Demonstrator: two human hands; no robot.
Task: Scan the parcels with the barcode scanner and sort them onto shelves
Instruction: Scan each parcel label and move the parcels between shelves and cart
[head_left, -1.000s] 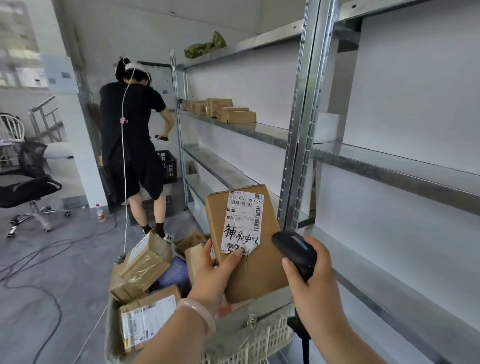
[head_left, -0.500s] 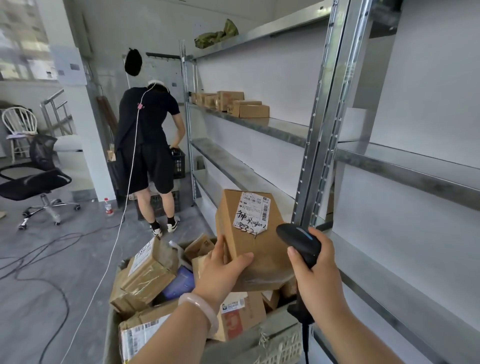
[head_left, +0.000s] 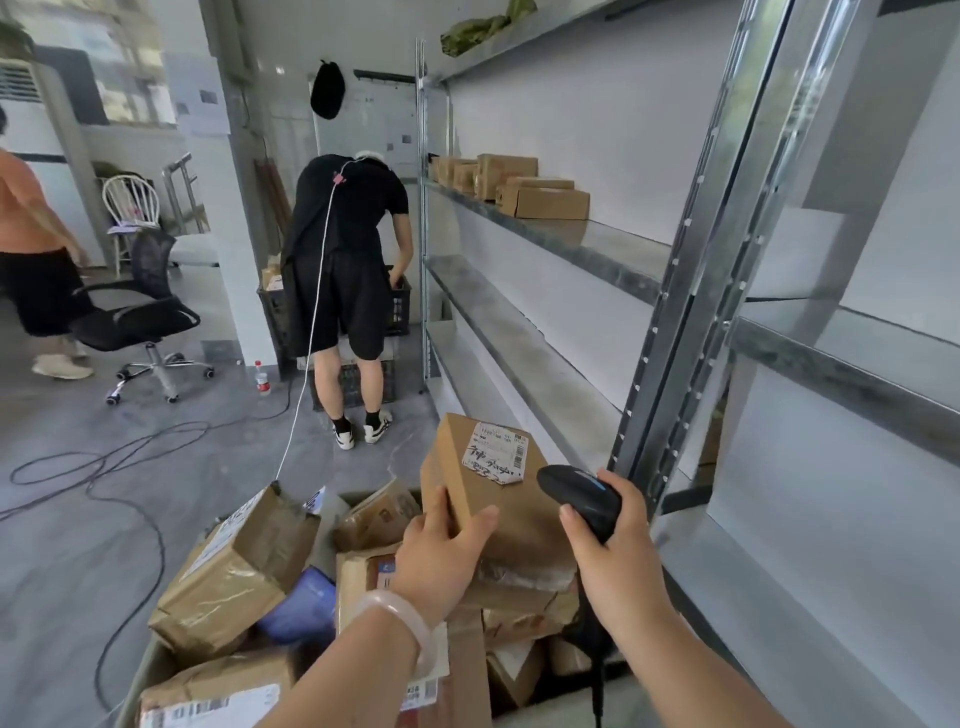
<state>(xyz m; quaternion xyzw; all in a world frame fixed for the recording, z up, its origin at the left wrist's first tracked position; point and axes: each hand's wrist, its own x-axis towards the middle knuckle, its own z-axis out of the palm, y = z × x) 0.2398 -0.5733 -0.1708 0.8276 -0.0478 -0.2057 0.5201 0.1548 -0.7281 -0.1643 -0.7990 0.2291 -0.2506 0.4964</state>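
My left hand (head_left: 444, 556) grips a flat brown cardboard parcel (head_left: 498, 499) by its near left edge, tilted away from me with its white barcode label facing up. Just right of the parcel, my right hand (head_left: 613, 561) holds a black barcode scanner (head_left: 579, 496), its head pointing left toward the label. Below both hands a basket (head_left: 140, 686) is heaped with several taped cardboard parcels and a blue bag. Metal shelves (head_left: 545, 364) run along the right, with a steel upright (head_left: 691, 291) close to the scanner.
Several small boxes (head_left: 540, 200) sit on an upper shelf further back. A person in black (head_left: 348, 260) bends over black crates at the shelf's far end. Another person (head_left: 31, 260) walks at far left by an office chair (head_left: 140, 322). Cables (head_left: 104, 467) trail across the floor.
The parcel has tipped from upright to lying flatter, label upward, and sits lower over the basket. My view has shifted left. A second person has come in at the far left.
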